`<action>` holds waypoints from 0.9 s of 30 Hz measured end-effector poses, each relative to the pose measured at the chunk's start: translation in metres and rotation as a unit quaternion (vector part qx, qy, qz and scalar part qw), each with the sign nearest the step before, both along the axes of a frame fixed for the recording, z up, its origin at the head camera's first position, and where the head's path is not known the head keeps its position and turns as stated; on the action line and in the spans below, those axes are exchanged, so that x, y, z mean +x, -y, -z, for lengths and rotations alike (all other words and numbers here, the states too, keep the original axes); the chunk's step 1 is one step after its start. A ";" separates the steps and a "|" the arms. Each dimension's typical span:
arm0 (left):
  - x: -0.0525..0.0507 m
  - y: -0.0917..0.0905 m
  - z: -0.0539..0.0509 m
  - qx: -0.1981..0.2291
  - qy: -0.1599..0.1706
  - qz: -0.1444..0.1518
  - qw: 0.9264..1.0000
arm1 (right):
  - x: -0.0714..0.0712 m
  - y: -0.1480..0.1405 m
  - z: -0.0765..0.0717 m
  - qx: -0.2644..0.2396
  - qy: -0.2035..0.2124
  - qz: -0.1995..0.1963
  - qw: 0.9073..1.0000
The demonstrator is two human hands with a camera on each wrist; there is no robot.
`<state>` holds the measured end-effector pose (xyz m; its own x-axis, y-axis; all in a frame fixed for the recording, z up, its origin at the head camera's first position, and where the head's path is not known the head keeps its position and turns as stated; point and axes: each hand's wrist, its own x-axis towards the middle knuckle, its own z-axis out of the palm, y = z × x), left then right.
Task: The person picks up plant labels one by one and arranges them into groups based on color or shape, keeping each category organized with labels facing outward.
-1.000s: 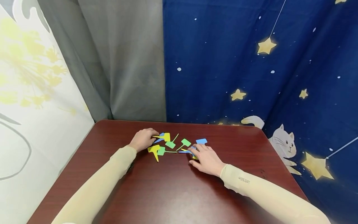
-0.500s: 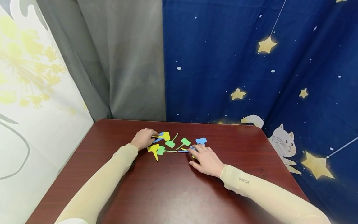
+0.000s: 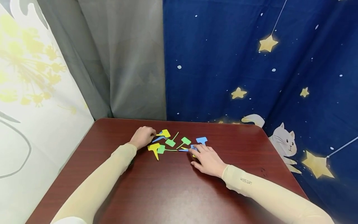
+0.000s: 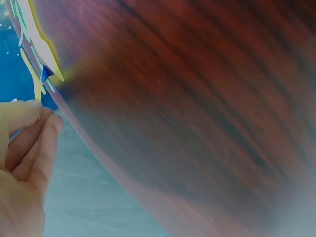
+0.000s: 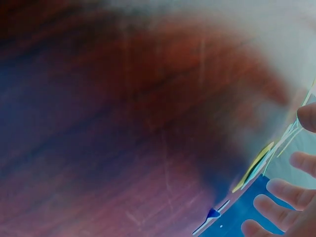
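Observation:
My left hand (image 3: pixel 143 137) pinches the stem of a yellow T-shaped plant label (image 3: pixel 166 133) between thumb and fingers, as the left wrist view also shows. Just beneath it lies a blue label (image 3: pixel 158 139). Closer to me are another yellow label (image 3: pixel 153 147) and a green label (image 3: pixel 161 149). Two more green labels (image 3: pixel 170 142) (image 3: pixel 185 141) lie in the middle. My right hand (image 3: pixel 208 160), fingers spread, is over a blue label (image 3: pixel 183 150) and a partly hidden yellow one (image 3: pixel 194 156); contact is unclear. Beyond its fingertips lies one more blue label (image 3: pixel 201 140).
The labels lie on a dark red-brown wooden table (image 3: pixel 173 189) with rounded far corners. Behind its far edge hang a grey curtain (image 3: pixel 134 62) and a blue star-patterned curtain (image 3: pixel 212 62). A pale patterned wall covering (image 3: pixel 36 130) is at the left.
The yellow label in my left hand has shifted slightly away from me and tilted, with its head turned. My right hand stays nearly in place.

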<state>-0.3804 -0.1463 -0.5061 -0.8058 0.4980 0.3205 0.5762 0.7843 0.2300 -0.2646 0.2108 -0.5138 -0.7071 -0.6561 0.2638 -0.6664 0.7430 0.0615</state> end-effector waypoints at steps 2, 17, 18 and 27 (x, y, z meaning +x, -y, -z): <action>0.002 0.002 -0.002 0.003 -0.013 -0.003 1.000 | 0.000 -0.001 -0.002 0.001 -0.001 0.003 1.000; 0.040 0.035 -0.026 0.009 -0.072 -0.039 0.997 | -0.004 0.001 -0.007 -0.019 -0.016 -0.004 1.000; 0.043 0.038 -0.026 0.008 -0.076 -0.042 0.996 | -0.004 0.002 -0.007 -0.020 -0.017 -0.006 1.000; 0.076 0.069 -0.027 0.025 -0.107 -0.062 0.992 | -0.005 0.015 -0.007 -0.018 -0.001 -0.010 1.000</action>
